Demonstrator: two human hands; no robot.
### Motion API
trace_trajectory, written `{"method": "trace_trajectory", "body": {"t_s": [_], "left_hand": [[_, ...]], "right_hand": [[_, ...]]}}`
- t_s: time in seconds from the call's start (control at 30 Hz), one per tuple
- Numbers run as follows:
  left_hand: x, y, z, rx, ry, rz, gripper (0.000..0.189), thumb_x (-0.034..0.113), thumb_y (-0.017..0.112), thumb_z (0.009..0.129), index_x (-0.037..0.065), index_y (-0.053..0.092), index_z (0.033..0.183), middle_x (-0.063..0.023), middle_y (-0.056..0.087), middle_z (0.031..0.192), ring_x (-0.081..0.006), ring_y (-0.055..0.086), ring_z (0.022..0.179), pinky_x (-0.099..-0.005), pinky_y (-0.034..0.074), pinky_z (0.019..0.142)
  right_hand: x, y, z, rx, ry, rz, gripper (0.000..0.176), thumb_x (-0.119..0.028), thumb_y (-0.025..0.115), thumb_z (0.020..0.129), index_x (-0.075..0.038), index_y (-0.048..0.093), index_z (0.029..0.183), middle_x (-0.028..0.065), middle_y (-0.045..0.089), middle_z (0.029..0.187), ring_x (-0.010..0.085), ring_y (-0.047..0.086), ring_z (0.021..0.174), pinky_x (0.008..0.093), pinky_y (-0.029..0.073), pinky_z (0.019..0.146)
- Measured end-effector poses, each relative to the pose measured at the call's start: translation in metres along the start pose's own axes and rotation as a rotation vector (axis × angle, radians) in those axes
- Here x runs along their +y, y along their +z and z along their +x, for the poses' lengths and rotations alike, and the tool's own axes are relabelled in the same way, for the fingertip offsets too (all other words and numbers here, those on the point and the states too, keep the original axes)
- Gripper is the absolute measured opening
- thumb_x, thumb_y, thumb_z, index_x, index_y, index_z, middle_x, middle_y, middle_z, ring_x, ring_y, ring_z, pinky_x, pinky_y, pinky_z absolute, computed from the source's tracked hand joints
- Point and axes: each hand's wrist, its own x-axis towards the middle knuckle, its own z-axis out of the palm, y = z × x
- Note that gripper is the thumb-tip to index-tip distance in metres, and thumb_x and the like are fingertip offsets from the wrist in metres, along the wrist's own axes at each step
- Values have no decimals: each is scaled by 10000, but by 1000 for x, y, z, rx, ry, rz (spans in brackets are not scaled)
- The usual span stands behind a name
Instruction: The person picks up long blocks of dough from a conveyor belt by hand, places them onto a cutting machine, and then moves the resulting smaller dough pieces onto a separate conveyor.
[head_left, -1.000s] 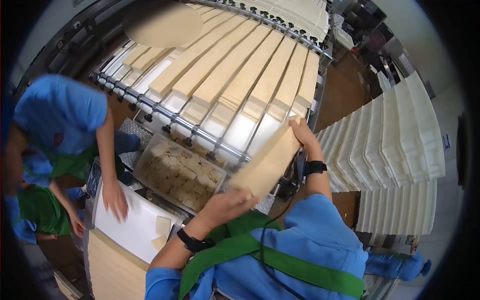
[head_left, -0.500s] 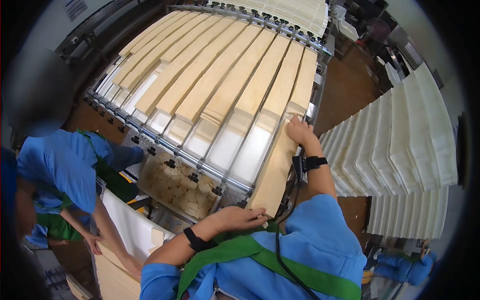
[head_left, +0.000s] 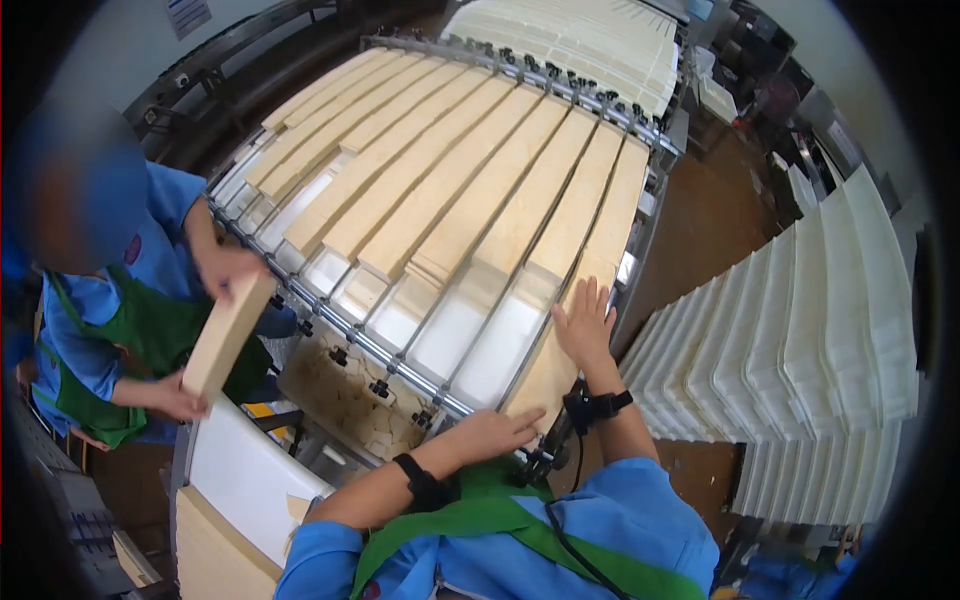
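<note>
A long pale tan strip (head_left: 545, 385), seemingly a stack of thin sheets, lies in the rightmost lane of the white slatted bed (head_left: 475, 345). My right hand (head_left: 585, 322) rests flat on its upper part, fingers spread. At the strip's near end, my left hand (head_left: 500, 435) touches it with fingers stretched out. Ahead of my right hand, another tan strip (head_left: 618, 215) lies in the same lane; the join is partly hidden by my fingers. Similar strips (head_left: 460, 170) fill the lanes to the left, separated by thin metal bars.
A metal rail with black knobs (head_left: 350, 300) crosses the bed's near end. Below it sits a bin of tan scraps (head_left: 335, 385). At left, a co-worker holds a tan block (head_left: 228, 335) over a white surface (head_left: 240, 470). Ridged white stacks (head_left: 770, 320) stand at right.
The near strip has moved forward in its lane. My right hand has gone from gripping its far end to lying flat on it. The co-worker has straightened and lifted a tan block.
</note>
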Motion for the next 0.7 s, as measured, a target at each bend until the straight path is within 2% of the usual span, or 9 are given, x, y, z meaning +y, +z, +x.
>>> {"method": "trace_trajectory", "body": {"t_s": [0.13,0.23,0.3,0.37,0.43,0.47,0.53,0.6,0.7], "left_hand": [[-10,-22,-31,124,-53,26,201,170,617,777,123,576,968,-33,608,1170,-221,647,649,-317,520,518],[-18,-33,-71,561,-345,-7,277,120,686,745,105,588,1003,-50,669,977,-205,659,687,-296,531,562],[-18,-40,-101,768,-679,-136,243,63,694,761,71,590,981,-90,681,862,-173,667,696,-283,532,584],[-30,-25,-143,1028,-976,-218,224,124,662,811,53,597,1013,-63,657,814,-133,595,562,-234,475,519],[-33,-30,-176,1250,-1202,-424,238,120,634,843,24,558,1047,-48,633,777,-99,576,582,-227,461,518],[-36,-30,-191,1361,-1184,-524,286,105,611,862,10,501,1108,-53,609,791,-100,580,609,-251,474,535],[-45,-17,-227,1379,-1207,-570,393,79,592,864,-3,438,1216,-134,592,997,-131,607,712,-264,497,601],[-66,27,-265,1382,-1097,-124,476,88,580,870,-22,383,1289,-180,478,1224,-172,611,857,-284,512,680],[-33,11,-285,1469,-1266,-210,518,104,579,870,-32,358,1319,-197,413,1295,-219,595,938,-306,511,741]], "right_hand": [[-1,-1,2,-30,23,36,755,-493,442,902,-1,216,1428,193,135,1512,397,77,1396,606,132,1073],[-10,-5,0,-62,29,98,766,-489,467,892,-1,216,1426,225,112,1507,434,68,1386,604,103,1074],[-26,-9,-3,-102,-49,130,760,-484,474,890,-6,224,1425,230,119,1504,441,69,1384,607,105,1070],[-45,-10,-6,-135,-148,132,739,-484,476,890,-20,252,1420,236,146,1496,441,92,1378,607,105,1067],[-72,-9,-7,-174,-261,131,730,-490,476,888,-28,272,1414,238,165,1490,442,110,1373,605,114,1064],[-87,-8,-8,-201,-323,126,725,-493,476,887,-32,281,1412,238,174,1487,442,119,1371,605,119,1063],[-115,-1,-11,-164,-451,140,701,-484,500,880,-41,318,1392,241,202,1473,446,169,1352,606,154,1049],[-151,11,-15,-170,-590,122,686,-471,518,875,-44,335,1380,243,216,1465,451,193,1342,608,169,1041],[-202,37,-24,-111,-859,195,662,-430,560,859,-48,363,1363,256,281,1429,466,253,1307,599,228,1000]]}}
